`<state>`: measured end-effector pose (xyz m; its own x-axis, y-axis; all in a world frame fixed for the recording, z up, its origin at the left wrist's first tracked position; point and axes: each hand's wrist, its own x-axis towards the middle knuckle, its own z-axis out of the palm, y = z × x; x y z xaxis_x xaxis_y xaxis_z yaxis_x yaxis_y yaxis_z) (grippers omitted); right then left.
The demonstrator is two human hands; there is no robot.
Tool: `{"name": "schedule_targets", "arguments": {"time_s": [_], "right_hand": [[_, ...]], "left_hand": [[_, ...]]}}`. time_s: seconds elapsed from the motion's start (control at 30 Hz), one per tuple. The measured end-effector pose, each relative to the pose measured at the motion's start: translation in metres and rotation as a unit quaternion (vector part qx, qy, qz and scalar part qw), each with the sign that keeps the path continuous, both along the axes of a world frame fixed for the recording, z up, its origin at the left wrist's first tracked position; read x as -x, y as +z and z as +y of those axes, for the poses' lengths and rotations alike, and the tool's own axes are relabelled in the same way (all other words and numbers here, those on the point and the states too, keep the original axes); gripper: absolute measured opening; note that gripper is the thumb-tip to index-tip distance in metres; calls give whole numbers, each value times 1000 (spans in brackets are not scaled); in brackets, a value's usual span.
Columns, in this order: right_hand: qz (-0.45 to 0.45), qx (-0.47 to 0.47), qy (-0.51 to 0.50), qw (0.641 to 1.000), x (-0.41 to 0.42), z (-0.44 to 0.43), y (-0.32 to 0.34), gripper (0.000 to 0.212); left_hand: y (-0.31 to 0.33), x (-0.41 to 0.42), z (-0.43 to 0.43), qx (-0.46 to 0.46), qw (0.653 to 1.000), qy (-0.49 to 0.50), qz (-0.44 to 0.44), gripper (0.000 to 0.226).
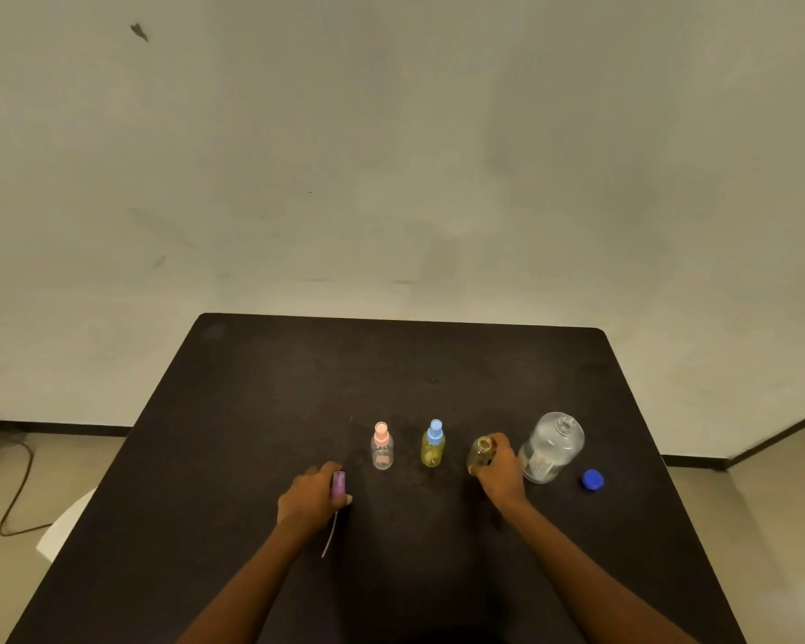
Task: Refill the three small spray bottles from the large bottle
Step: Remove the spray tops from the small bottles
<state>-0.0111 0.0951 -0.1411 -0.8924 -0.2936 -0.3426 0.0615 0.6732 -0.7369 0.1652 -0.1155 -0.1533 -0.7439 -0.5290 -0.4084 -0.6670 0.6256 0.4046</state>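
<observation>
Three small spray bottles stand in a row on the dark table (252, 411). The clear one with a pink spray top (382, 446) is leftmost, and the yellow one with a blue spray top (433, 443) stands in the middle. My right hand (500, 471) grips the third small bottle (480, 450), which is uncapped and upright. My left hand (310, 497) holds its purple spray top (338, 485), whose thin dip tube (330, 536) trails toward me. The large clear bottle (551, 448) stands open at the right, partly filled. Its blue cap (592, 480) lies beside it.
A pale wall rises behind the table's far edge. A cable (15, 485) lies on the floor at the left. A white seat edge (64, 527) shows beside the table's left side.
</observation>
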Motion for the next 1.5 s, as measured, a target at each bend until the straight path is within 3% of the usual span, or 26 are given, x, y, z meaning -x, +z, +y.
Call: {"name": "schedule_targets", "arguments": {"time_s": [0.1, 0.17, 0.23, 0.3, 0.4, 0.5, 0.67, 0.83, 0.97, 1.1, 1.23, 1.37, 1.5], "right_hand": [[11, -13, 18, 1000, -1, -1, 6, 65], [71, -24, 25, 997, -6, -3, 17, 73], [170, -20, 13, 985, -15, -9, 32, 65], [202, 21, -3, 979, -24, -20, 40, 54], [87, 81, -3, 993, -27, -42, 35, 49], [13, 56, 11, 998, -25, -59, 23, 46], [29, 14, 27, 999, -24, -66, 13, 5], [54, 47, 26, 997, -19, -59, 28, 13], [88, 79, 52, 992, -14, -43, 67, 12], [143, 101, 75, 982, -17, -22, 114, 19], [199, 78, 132, 968, -25, -2, 156, 23], [174, 112, 128, 970, -28, 16, 183, 32], [86, 142, 157, 974, -26, 33, 200, 37]], "left_hand": [[-1, -2, -5, -37, 999, 11, -5, 52], [-1, -2, -8, -63, 997, 42, 4, 55], [0, -2, -11, -82, 990, 104, 36, 52], [-1, -2, -14, -102, 977, 173, 71, 49], [-5, -4, -22, -125, 964, 214, 101, 48], [3, -5, -22, -132, 957, 233, 114, 44], [28, -2, -11, -109, 941, 247, 202, 41], [67, 12, 15, -52, 892, 274, 354, 37], [99, 30, 38, -99, 860, 234, 442, 27], [132, 55, 61, -248, 864, 132, 418, 23], [164, 73, 92, -292, 873, 26, 390, 24], [186, 80, 111, -319, 852, 21, 414, 23], [203, 81, 121, -380, 822, 53, 420, 27]]}}
